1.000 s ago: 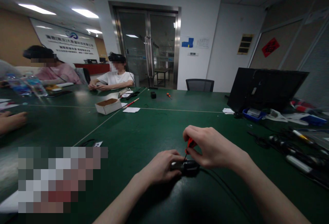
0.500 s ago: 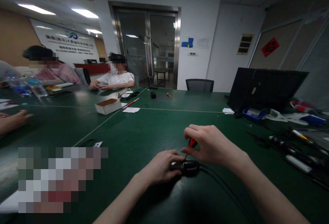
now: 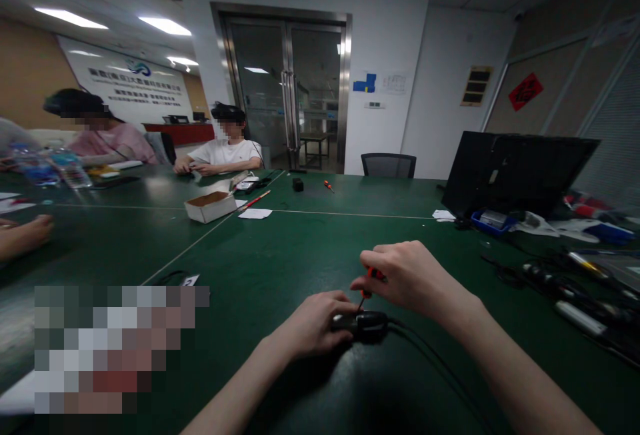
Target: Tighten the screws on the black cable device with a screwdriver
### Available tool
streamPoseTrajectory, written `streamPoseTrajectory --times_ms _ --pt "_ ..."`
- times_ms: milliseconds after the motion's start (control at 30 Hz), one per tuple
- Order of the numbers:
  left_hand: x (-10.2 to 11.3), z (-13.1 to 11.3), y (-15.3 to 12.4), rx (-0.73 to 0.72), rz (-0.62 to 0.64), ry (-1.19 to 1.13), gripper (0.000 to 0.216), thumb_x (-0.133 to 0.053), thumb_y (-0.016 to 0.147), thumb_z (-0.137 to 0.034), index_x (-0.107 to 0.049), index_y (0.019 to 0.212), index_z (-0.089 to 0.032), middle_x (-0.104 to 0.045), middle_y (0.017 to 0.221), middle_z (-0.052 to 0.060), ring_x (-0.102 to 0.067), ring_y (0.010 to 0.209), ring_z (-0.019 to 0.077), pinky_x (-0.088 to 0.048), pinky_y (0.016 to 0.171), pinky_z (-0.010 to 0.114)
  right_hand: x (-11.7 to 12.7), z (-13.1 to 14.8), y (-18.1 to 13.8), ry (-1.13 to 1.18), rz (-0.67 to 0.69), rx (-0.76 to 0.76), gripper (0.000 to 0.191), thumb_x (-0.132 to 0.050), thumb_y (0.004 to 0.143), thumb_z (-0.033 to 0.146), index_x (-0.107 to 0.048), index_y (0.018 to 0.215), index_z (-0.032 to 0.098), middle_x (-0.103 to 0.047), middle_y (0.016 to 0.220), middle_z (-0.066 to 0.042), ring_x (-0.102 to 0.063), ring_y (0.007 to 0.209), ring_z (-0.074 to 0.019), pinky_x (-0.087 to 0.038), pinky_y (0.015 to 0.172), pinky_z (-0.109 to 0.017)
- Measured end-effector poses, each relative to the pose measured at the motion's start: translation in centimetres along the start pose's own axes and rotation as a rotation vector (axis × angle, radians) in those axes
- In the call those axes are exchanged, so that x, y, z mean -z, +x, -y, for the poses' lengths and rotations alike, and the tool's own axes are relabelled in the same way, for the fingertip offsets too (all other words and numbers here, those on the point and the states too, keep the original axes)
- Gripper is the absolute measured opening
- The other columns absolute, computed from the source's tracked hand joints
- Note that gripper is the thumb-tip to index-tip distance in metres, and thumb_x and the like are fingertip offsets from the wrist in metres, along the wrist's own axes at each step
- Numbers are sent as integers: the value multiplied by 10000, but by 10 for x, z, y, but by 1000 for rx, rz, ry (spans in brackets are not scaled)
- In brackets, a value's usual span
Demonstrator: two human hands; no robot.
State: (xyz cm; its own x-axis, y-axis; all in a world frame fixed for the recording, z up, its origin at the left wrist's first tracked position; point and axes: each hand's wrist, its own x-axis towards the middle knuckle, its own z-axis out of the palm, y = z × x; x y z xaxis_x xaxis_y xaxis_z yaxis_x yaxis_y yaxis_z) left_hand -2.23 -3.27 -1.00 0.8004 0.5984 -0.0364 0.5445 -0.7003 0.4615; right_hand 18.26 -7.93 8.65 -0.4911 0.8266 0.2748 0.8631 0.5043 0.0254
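Note:
My left hand [image 3: 323,320] is closed around one end of a black device with a cable [image 3: 371,326], steadying it on the green table [image 3: 280,255]. The device lies on its side and its cord trails off toward the lower right. In my right hand [image 3: 395,272] is a small screwdriver with a red and black handle [image 3: 369,283], gripped between thumb and fingers. Its thin shaft slants down to the top of the device, near my left fingertips. Whether the tip sits in a screw is too small to tell.
A black monitor [image 3: 515,175] stands at the right, with a blue tray [image 3: 494,223] and tangled cables and tools [image 3: 565,302] before it. Ahead lie a white box [image 3: 210,207], another screwdriver [image 3: 328,186] and a black block [image 3: 298,184]. Other people sit at the left.
My right fingers have shifted on the screwdriver handle, showing more of the red. My left hand and the black device have stayed in place.

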Motion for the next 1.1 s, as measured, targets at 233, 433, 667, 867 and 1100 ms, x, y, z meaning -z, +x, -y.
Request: streamPoseTrajectory --times_ms 233,433,667,867,1100 --pt "-3 3 0 13 -11 -28 463 -681 853 -256 -682 1314 -307 -673 1249 62 -649 1122 297 -501 918 346 2 1 -5 217 14 55 179 -665 864 140 -580 1013 189 -658 945 -11 -559 722 -136 -321 606 -255" --pt "-3 3 1 2 -4 -11 444 -671 853 -250 -693 1292 -310 -673 1255 62 -650 1107 290 -507 895 342 -2 3 1 85 -4 26 113 -679 926 249 -597 977 191 -671 912 -22 -547 672 -140 -253 575 -264" --pt "-1 1 0 -3 -13 -20 454 -663 858 -245 -683 1307 -311 -673 1269 64 -648 1117 287 -496 942 362 -1 0 0 72 -4 19 202 -708 916 339 -569 918 192 -667 844 -12 -551 656 -143 -246 566 -268" --pt "-2 1 0 3 -11 -24 368 -669 845 -243 -727 1206 -282 -682 1207 60 -662 1075 282 -508 890 329 1 -1 -4 287 4 79 233 -650 820 125 -535 1014 184 -640 890 -4 -537 690 -129 -338 603 -257" --pt "-4 3 0 6 -21 -14 450 -678 842 -253 -692 1288 -308 -677 1238 57 -660 1087 283 -506 896 335 -3 -1 -1 187 -6 14 267 -684 861 167 -543 1086 189 -665 859 -8 -556 673 -145 -304 586 -255"
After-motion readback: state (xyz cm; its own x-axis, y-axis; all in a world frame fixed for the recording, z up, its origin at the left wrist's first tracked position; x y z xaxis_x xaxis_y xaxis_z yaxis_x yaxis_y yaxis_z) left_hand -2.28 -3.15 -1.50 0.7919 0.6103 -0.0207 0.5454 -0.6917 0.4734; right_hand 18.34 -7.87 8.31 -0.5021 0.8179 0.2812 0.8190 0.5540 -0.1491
